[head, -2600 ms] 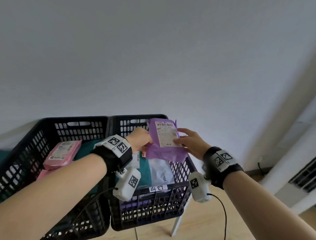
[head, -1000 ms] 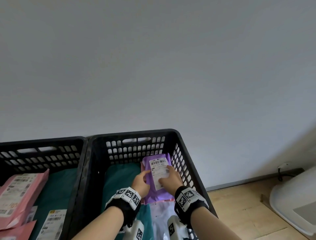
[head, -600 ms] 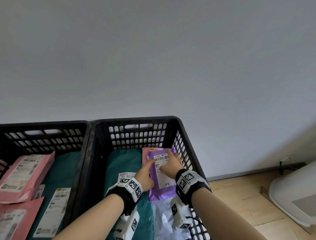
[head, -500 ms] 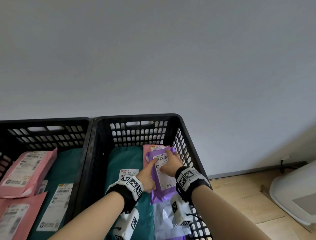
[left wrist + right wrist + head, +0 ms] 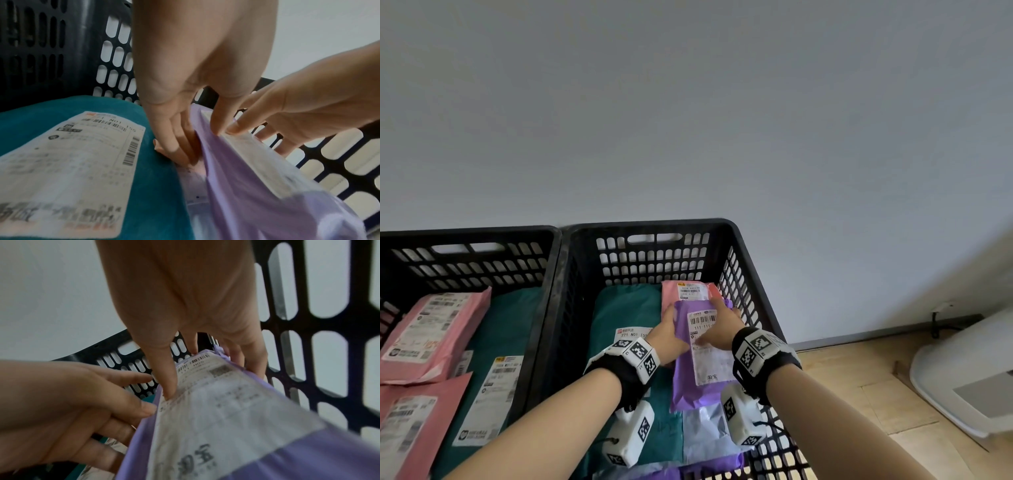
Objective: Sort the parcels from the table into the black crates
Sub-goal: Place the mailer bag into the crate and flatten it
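The flat purple plastic mailer with a white shipping label [image 5: 700, 356] now lies low inside the right-hand black slatted plastic crate [image 5: 654, 228], against its right wall, where 2.6 s ago it was held up at rim height and a second ago was only just going in. It overlaps a pink mailer [image 5: 690, 291] at the far end and a pale grey-white bag [image 5: 703, 431] at the near end, with a teal parcel [image 5: 626, 308] beside it. The left hand [image 5: 667, 337] holds the mailer's left edge, fingers tucked beneath and thumb on top; the right hand [image 5: 717, 330] grips the right side, thumb pressed on the label, fingers reaching under the far edge. From the wrist views the mailer looks tilted, not fully settled. Placement seems nearly done: letting go and withdrawing remain. The left-hand black crate [image 5: 469, 233] already holds pink mailers [image 5: 434, 329].
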### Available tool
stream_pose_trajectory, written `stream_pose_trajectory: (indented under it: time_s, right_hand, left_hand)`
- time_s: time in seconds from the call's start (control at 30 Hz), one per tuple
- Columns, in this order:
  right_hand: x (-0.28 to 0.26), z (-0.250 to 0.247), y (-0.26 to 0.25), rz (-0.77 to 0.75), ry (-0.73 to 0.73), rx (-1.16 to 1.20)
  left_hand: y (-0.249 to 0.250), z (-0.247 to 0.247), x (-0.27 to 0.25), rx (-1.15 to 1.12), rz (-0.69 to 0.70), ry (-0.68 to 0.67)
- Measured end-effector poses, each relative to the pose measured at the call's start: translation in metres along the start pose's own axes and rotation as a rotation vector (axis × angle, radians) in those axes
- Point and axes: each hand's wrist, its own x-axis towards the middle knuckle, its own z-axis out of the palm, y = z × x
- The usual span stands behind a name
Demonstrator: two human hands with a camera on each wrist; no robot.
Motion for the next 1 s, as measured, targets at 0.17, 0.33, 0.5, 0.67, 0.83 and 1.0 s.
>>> stream_pose_trajectory:
  time_s: [0.17,0.33,0.5,0.67,0.83,1.0]
  right_hand:
    - [-0.017,-0.002,-0.001,-0.007,-0.041,-0.089]
    - [-0.029,0.004,0.006,0.017,-0.095,-0.167]
    - [-0.033,0.014,0.008,0.057,-0.113,-0.235]
    - [-0.034,0.026,0.016,0.067,-0.135,-0.281]
    - [-0.030,0.033,0.022,0.025,-0.031,-0.304]
    - [-0.029,0.032,0.018,0.042,-0.204,-0.588]
  left_hand:
    - [0.008,-0.007,-0.012,0.109,-0.023,-0.107]
    - [0.008,-0.004,-0.021,0.270,-0.048,-0.220]
    - [0.013,-0.001,-0.033,0.301,-0.096,-0.376]
    - [0.008,0.010,-0.041,0.515,-0.029,-0.283]
    - [0.006,0.022,-0.040,0.426,-0.072,-0.146]
    - [0.002,0.024,-0.039,0.586,-0.010,-0.086]
